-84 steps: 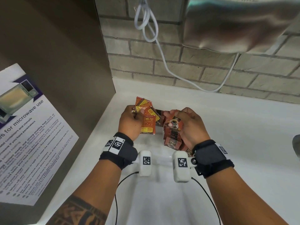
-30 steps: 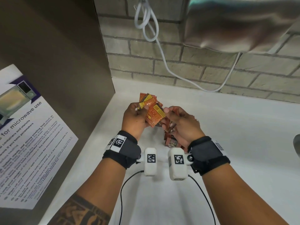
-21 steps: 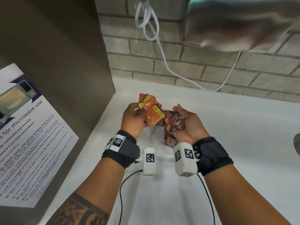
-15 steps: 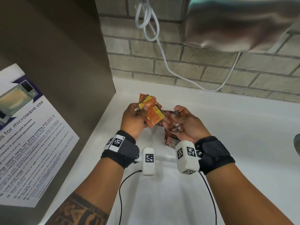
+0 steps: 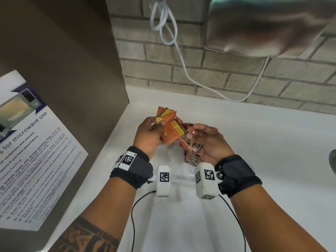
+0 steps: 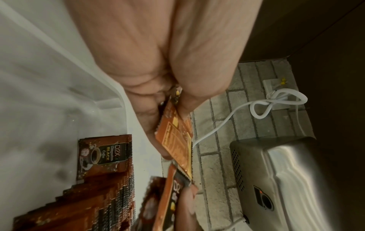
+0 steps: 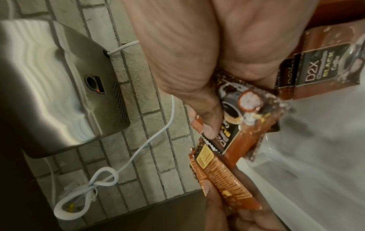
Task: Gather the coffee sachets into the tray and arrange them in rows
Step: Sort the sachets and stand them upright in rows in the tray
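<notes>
So the left hand (image 5: 149,136) had a fanned bunch of orange sachets (image 5: 170,128) pinched under its thumb, and the right hand (image 5: 209,142) was holding one brown sachet (image 5: 189,144) face up. More brown ones sat in an overlapping row (image 6: 102,193) in the white tray (image 6: 49,75) below, though the far end looked blurry.

Much of the sachets hidden behind the grips

The right hand (image 5: 209,142) covers most of the sachet row (image 6: 82,203) beneath its grip; the left wrist view's edge crops that row, and print on the left hand's (image 5: 149,137) fanned sachets (image 5: 171,130) stays unreadable.
</notes>
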